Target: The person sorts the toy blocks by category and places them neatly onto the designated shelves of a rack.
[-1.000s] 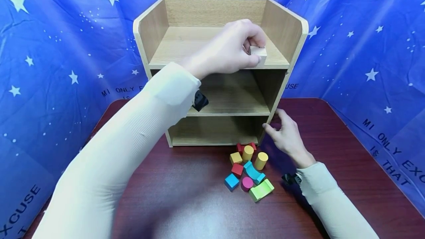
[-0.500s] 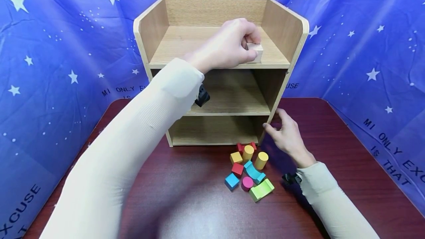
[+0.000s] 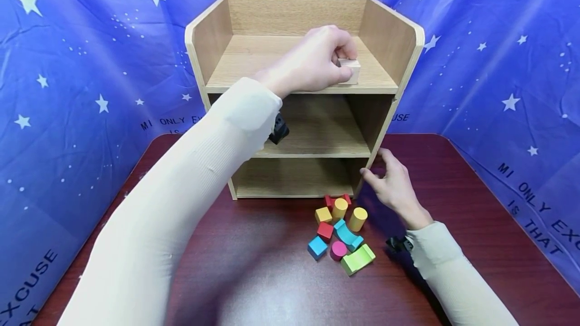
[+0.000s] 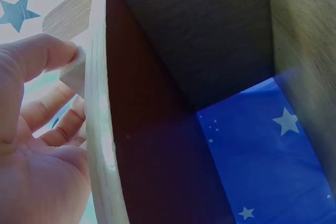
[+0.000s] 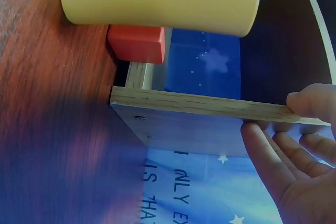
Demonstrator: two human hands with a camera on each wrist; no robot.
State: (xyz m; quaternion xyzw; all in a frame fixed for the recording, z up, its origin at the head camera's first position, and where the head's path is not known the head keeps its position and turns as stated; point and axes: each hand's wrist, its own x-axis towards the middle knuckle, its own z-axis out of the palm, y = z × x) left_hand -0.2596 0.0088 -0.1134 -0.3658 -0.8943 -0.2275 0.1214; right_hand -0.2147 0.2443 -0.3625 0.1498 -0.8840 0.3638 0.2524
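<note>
Wood block (image 3: 355, 73): at the near edge of the top shelf (image 3: 254, 57), right of its middle; whether it bears fully on the board cannot be told.
Room at the block: board shows between it and the right side panel (image 3: 390, 36), and more runs behind it to the far back panel (image 3: 294, 16); the near lip is just beside it.
Block's look: pale, plain, flat-faced; fingers hide its left part.
Block's direction: upright, one face up and one toward the near side; too covered to tell a long axis.
Left hand (image 3: 323, 62): thumb and fingers pinch the block from its left.
Right hand (image 3: 395, 187): grips the shelf unit (image 3: 326, 125) low on its right, thumb at the near edge, fingers on the outer side.
Coloured blocks (image 3: 347, 235): grouped on the dark red table (image 3: 254, 275), nearer than the unit.
</note>
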